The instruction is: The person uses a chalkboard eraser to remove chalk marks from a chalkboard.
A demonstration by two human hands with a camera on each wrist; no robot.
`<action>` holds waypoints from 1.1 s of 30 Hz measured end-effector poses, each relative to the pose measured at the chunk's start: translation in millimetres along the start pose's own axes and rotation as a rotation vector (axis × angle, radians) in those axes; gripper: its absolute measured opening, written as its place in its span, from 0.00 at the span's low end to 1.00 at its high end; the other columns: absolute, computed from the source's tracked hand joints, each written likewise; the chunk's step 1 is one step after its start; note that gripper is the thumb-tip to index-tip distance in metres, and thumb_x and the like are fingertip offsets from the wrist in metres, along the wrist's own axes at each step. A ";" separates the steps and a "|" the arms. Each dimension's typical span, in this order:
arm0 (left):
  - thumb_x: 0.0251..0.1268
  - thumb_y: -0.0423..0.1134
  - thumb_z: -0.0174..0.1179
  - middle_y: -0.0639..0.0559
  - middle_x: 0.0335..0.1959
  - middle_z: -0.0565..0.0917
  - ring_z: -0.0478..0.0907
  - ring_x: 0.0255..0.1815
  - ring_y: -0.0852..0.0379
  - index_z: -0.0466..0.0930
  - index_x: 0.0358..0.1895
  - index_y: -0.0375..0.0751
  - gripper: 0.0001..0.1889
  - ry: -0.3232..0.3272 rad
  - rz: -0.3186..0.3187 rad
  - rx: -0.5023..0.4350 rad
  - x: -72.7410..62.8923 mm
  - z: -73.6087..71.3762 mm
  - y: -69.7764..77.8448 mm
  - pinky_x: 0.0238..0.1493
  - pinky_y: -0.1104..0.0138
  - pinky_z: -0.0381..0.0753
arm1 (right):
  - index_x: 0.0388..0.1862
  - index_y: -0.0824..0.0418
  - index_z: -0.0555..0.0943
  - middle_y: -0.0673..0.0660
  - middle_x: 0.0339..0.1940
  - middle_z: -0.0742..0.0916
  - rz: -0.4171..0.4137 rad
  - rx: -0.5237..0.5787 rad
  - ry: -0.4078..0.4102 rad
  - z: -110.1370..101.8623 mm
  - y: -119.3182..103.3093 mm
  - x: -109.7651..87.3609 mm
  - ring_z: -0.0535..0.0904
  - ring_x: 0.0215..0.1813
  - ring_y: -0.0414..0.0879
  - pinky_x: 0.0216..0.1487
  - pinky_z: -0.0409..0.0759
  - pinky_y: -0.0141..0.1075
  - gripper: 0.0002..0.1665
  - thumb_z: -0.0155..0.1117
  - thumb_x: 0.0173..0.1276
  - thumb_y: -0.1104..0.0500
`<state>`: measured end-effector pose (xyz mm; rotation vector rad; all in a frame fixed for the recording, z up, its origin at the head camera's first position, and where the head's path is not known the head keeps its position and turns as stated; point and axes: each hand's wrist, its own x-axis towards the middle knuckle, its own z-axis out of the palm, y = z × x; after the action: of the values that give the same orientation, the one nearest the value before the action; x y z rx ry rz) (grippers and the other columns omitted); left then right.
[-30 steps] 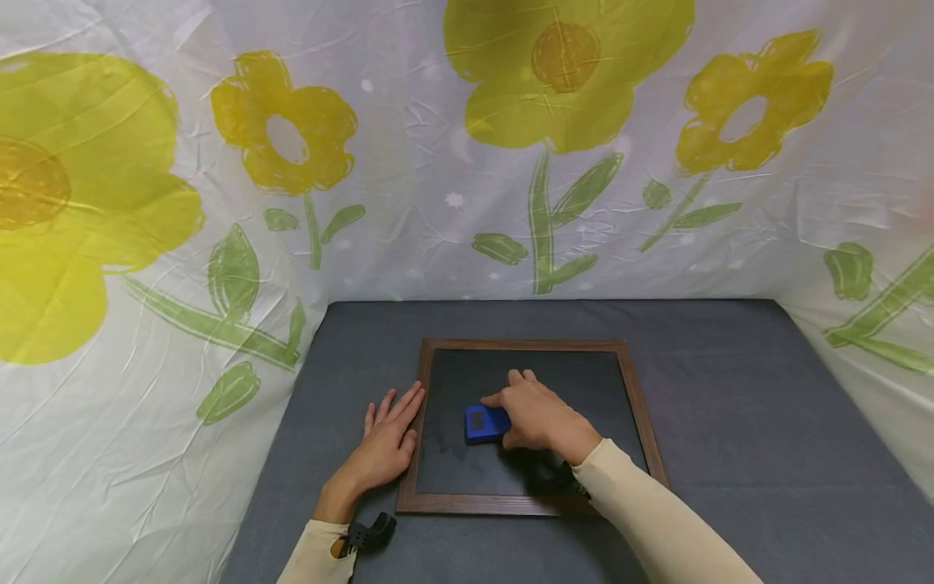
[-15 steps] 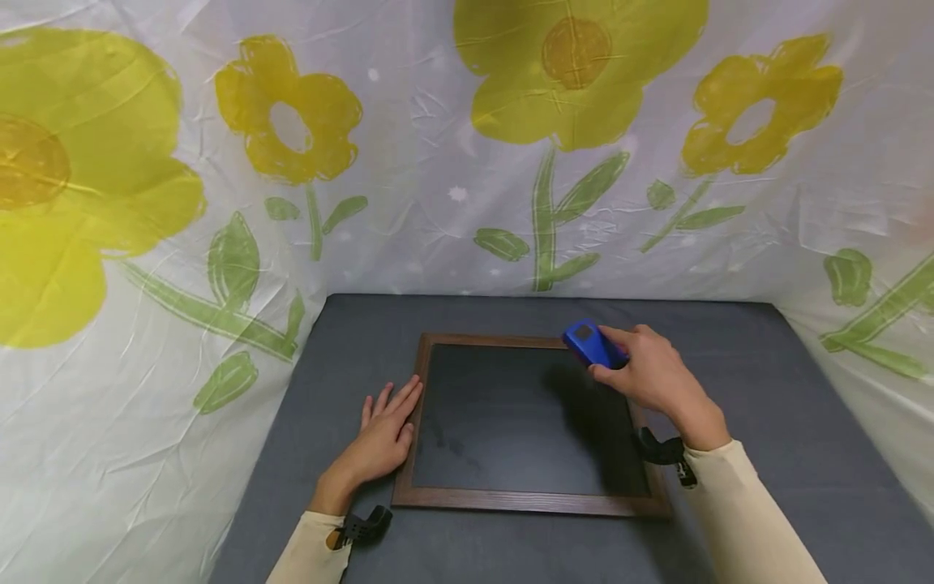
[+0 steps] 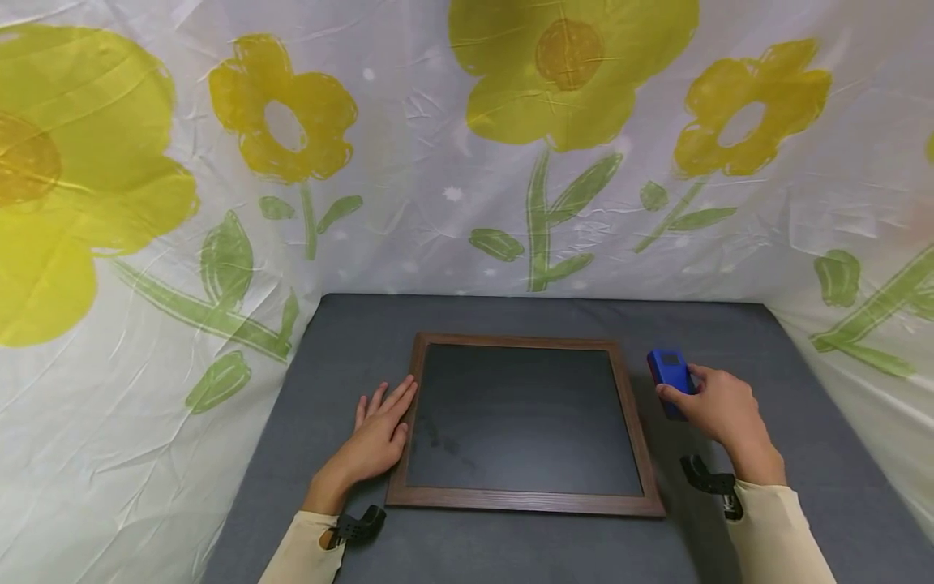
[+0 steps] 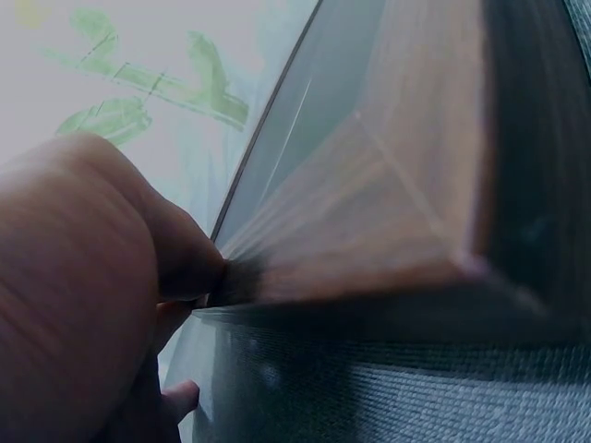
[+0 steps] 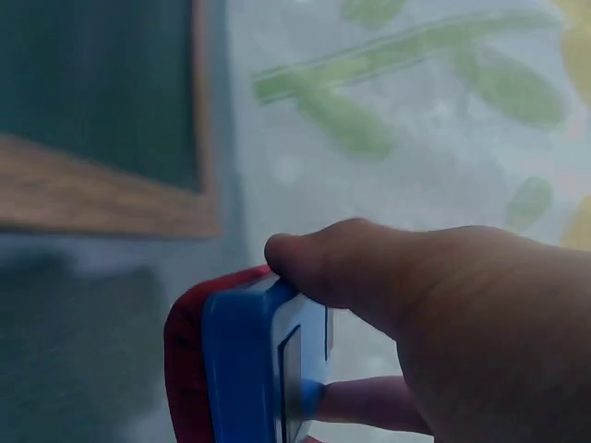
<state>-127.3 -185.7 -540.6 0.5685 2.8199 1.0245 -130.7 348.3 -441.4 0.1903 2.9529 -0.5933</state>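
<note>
A small chalkboard [image 3: 521,418] in a brown wooden frame lies flat on the dark grey cloth, with faint smudges at its lower left. My left hand [image 3: 370,438] rests against the frame's left side, fingers extended and touching the wood. To the right of the board, my right hand [image 3: 730,414] grips a blue board eraser [image 3: 670,371] between thumb and fingers. A red underside shows on the eraser [image 5: 245,360] in the right wrist view, and it appears held above the cloth. In the left wrist view, the fingertips meet the frame edge [image 4: 351,268].
The dark grey cloth [image 3: 511,543] covers the table. Behind and at both sides hangs a white sheet [image 3: 409,203] printed with yellow flowers. Each wrist wears a black camera mount, the left one [image 3: 357,526] near the frame's lower left corner.
My right hand lifted the eraser off the board, carried it right past the frame, and lowered it toward the cloth. The left hand stays at the frame's left side.
</note>
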 end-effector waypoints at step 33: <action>0.83 0.32 0.56 0.33 0.88 0.61 0.60 0.87 0.30 0.63 0.86 0.34 0.32 0.228 0.056 0.097 15.8 -48.0 11.2 0.78 0.32 0.66 | 0.85 0.77 0.60 0.90 0.72 0.66 -0.133 0.055 0.262 15.9 27.5 -8.1 0.67 0.66 0.89 0.58 0.68 0.80 0.46 0.51 0.89 0.41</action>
<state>-148.3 -200.9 -495.8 0.5780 3.0829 1.0278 -117.2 366.4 -465.1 0.0828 3.2238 -0.7180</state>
